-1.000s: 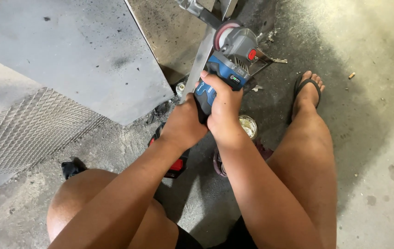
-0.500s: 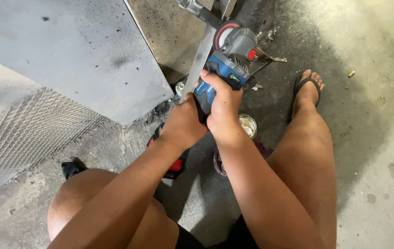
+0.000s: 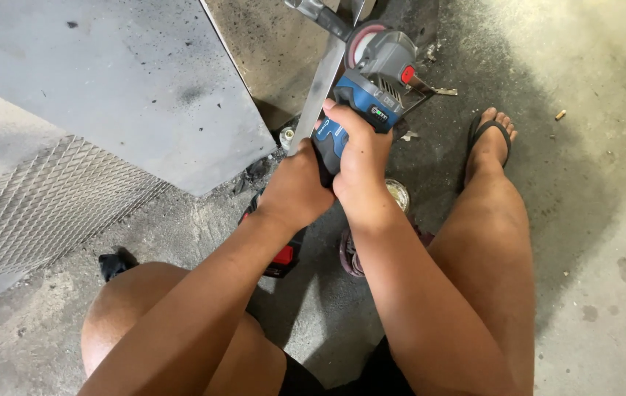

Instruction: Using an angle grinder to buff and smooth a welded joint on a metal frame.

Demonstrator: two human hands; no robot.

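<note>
Grinder [image 3: 368, 92]: blue/grey body, held low over concrete floor [image 3: 591, 220], disc end [image 3: 363, 40] pointing away from person, right beside metal strip [image 3: 318, 92]; contact w/ strip can't tell.
Right hand [image 3: 361, 158]: fingers [image 3: 342, 121] wrapped tight over grinder body, thumb side toward strip.
Left hand [image 3: 295, 191]: clamped on rear of grinder, just behind right hand; fingertips hidden.
Strip: narrow, bright, runs diagonally up from hands toward top edge.
Sheet [image 3: 122, 81]: grey steel plate, left of strip, speckled w/ dark spots.
Mesh [image 3: 42, 205]: expanded metal, lower left, under sheet edge.
Foot [image 3: 490, 139]: in black flip-flop, right of grinder, flat on floor.
Under hands: small round tin [image 3: 399, 194], red/black item [image 3: 281, 257], partly hidden.
</note>
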